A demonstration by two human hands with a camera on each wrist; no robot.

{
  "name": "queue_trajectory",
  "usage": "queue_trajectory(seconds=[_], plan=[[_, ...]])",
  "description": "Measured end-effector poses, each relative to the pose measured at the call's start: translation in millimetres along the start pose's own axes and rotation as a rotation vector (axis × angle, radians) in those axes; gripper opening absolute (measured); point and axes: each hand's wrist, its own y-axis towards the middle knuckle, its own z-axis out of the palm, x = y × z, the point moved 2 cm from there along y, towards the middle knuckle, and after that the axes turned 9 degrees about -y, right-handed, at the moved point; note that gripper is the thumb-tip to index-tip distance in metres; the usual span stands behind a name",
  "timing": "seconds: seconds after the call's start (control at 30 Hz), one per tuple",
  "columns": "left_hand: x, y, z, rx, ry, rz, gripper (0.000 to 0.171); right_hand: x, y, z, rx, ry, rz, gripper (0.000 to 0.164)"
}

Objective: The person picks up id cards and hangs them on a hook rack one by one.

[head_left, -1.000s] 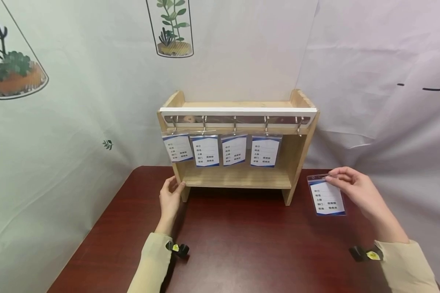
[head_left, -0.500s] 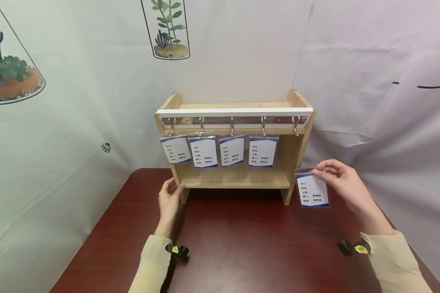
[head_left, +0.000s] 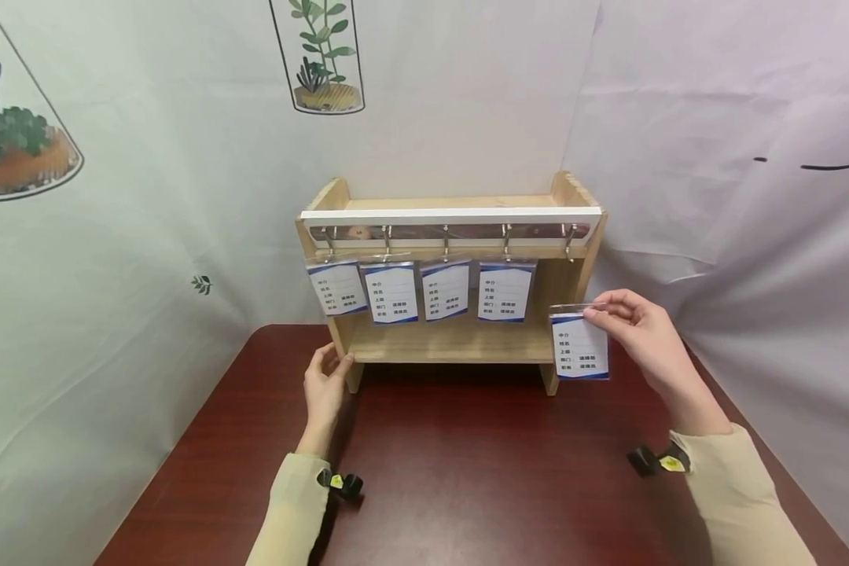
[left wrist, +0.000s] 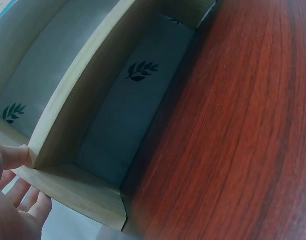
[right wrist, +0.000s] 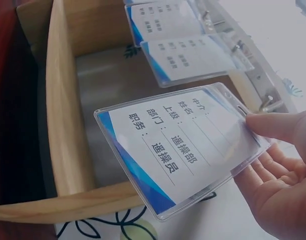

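Note:
By its top edge, my right hand (head_left: 637,330) pinches a clear badge holder (head_left: 580,346) with a white and blue card, between thumb and fingers. It hangs in front of the right leg of a small wooden shelf (head_left: 453,352), below the rightmost hook (head_left: 570,244), which bears nothing. Further badge holders (head_left: 507,291) hang from the other hooks along the metal strip. My left hand (head_left: 325,393) grips the shelf's left side panel, thumb on the front at the lower board (left wrist: 68,100) and fingers on the outer side.
The shelf stands on a dark red wood table (head_left: 424,464). Behind and beside it hangs a pale cloth (head_left: 460,94) printed with plants. Side panels (right wrist: 63,115) and the hook rail frame the shelf's front.
My right hand has moved left and up with the badge holder, from beside the shelf to in front of its right leg. The left hand has kept its place on the side panel.

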Motion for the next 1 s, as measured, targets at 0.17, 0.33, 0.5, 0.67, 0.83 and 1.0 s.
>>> queue_trajectory(seconds=[0.17, 0.33, 0.5, 0.67, 0.83, 1.0], plan=[[-0.8, 0.3, 0.0, 0.005, 0.001, 0.005, 0.04, 7.6, 4.7, 2.8, -0.022, 0.031, -0.011, 0.014], [-0.1, 0.6, 0.2, 0.014, 0.007, -0.003, 0.041, 16.7, 10.4, 4.1, -0.063, 0.05, -0.035, 0.012], [0.6, 0.6, -0.1, 0.013, -0.003, -0.009, 0.041, 25.6, 15.4, 6.0, -0.09, 0.08, -0.062, 0.013], [-0.8, -0.3, -0.3, 0.006, -0.012, 0.002, 0.04, 31.8, 18.3, 8.4, -0.099, 0.1, -0.068, 0.013], [-2.1, -1.5, 0.1, 0.005, -0.016, 0.009, 0.04, 35.9, 22.6, 9.0, -0.118, 0.127, -0.073, 0.011], [-2.7, -1.7, 0.1, -0.001, -0.02, 0.011, 0.04, 36.8, 27.2, 8.3, -0.148, 0.134, -0.058, 0.011]])
